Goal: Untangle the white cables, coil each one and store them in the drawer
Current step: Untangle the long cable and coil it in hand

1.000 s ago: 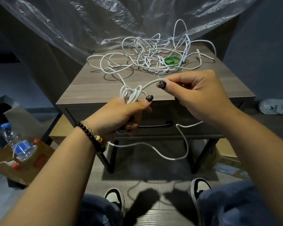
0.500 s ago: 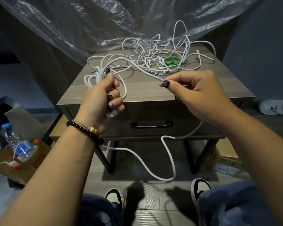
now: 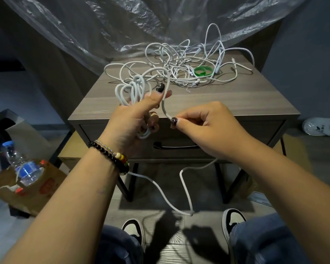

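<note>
White cable [image 3: 165, 82]: light, limp, springy. My left hand [image 3: 133, 115] grips its coil [image 3: 131, 90] above the counter [image 3: 236, 100] front edge; right hand [image 3: 204, 126] pinches the feed. Best held pinched near coil.

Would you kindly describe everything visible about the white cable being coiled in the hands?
The white cable is thick, round and matte. Several loops stand up from the left hand, which grips them. One strand arcs over to the right hand, pinched at its fingertips; the rest droops below in a slack loop toward the floor.
</note>
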Tool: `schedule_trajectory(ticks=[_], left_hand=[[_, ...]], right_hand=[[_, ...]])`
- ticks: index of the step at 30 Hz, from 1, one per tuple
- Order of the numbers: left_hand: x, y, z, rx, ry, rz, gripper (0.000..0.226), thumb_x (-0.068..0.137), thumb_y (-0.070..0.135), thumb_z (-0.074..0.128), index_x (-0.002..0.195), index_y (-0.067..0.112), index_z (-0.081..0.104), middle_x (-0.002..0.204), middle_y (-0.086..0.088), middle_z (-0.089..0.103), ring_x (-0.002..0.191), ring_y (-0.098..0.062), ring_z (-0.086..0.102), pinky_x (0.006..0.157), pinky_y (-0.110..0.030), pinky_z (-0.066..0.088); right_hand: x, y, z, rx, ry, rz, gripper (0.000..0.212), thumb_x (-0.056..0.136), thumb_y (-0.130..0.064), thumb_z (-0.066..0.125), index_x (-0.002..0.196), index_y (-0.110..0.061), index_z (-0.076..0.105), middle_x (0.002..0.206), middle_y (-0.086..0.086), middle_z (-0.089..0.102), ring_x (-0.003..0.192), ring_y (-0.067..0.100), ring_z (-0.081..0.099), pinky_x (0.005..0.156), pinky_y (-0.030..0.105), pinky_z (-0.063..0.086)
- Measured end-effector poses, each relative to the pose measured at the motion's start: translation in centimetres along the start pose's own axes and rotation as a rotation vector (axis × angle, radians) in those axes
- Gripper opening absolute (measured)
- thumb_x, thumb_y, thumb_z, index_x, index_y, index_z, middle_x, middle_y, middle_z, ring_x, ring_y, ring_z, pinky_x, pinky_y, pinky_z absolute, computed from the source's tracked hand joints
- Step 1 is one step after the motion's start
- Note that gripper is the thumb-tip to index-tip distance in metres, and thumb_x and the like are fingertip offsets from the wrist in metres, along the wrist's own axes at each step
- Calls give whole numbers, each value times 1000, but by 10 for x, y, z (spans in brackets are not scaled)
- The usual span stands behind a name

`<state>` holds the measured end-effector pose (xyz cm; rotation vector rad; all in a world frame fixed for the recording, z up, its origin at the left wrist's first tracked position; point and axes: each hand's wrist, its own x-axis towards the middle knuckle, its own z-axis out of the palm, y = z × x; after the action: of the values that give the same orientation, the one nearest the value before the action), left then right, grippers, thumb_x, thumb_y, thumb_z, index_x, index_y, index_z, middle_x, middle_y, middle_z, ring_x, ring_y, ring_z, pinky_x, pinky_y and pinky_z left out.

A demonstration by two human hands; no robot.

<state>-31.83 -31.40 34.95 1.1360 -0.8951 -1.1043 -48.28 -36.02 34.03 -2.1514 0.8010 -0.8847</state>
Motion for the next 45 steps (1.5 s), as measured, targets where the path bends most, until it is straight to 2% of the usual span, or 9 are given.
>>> schedule_trajectory(ticks=[3,7,13,18,23,28,32,39,45], left_hand=[[-2,0,0,38,-12,-12,42,67,24,79,103,4,71,76,0,56,60,-12,41,48,-20,36],[-2,-1,-1,105,-40,14,12,65,21,77,69,20,65,66,1,49,61,-14,44,54,-25,35],[6,-1,-2,-74,176,56,20,55,20,77,65,20,59,64,4,52,50,-6,44,47,-20,35],[8,0,8,-290,193,32,17,88,12,59,72,15,53,61,3,51,45,-5,42,43,-18,36],[8,1,7,-344,187,-23,41,95,25,53,56,15,61,61,4,54,43,-2,45,50,-17,41],[6,4,7,-389,160,-4,20,99,23,45,84,16,55,52,11,47,40,0,39,46,-14,37],[6,2,6,-431,157,38,24,99,27,46,78,18,50,42,10,35,35,-2,30,41,-14,27],[9,5,-7,-452,345,99,34,89,37,62,63,23,45,42,9,29,35,-5,27,38,-18,27],[8,4,-5,-386,288,75,36,92,31,59,61,21,43,43,9,30,36,-5,27,38,-18,27]], right_hand=[[-1,-2,4,-10,-71,24,18,89,-17,63,77,-19,76,48,-14,53,48,4,45,49,15,33],[-4,-7,8,21,-125,25,20,88,-14,63,72,-17,74,48,-12,51,47,4,42,48,14,30],[-6,-16,9,159,-167,26,17,90,-13,61,84,-12,77,62,10,63,56,9,45,54,24,35],[-7,-21,14,194,-179,-4,19,91,-9,59,85,-7,77,61,18,58,55,9,42,54,25,33],[-5,-17,10,191,-166,31,20,92,-8,58,85,-5,77,50,-11,49,47,1,39,49,15,31],[-6,-16,9,159,-173,51,18,91,-11,61,85,-9,77,56,6,57,51,4,42,51,20,33],[-8,-18,12,139,-189,37,17,91,-13,61,86,-13,78,69,21,63,55,10,43,53,27,33],[-11,-18,20,176,-267,33,17,92,-18,62,97,-21,78,62,10,62,56,11,44,55,29,35],[-11,-14,19,108,-226,45,16,91,-21,62,96,-23,78,70,6,70,56,8,48,55,29,39]])
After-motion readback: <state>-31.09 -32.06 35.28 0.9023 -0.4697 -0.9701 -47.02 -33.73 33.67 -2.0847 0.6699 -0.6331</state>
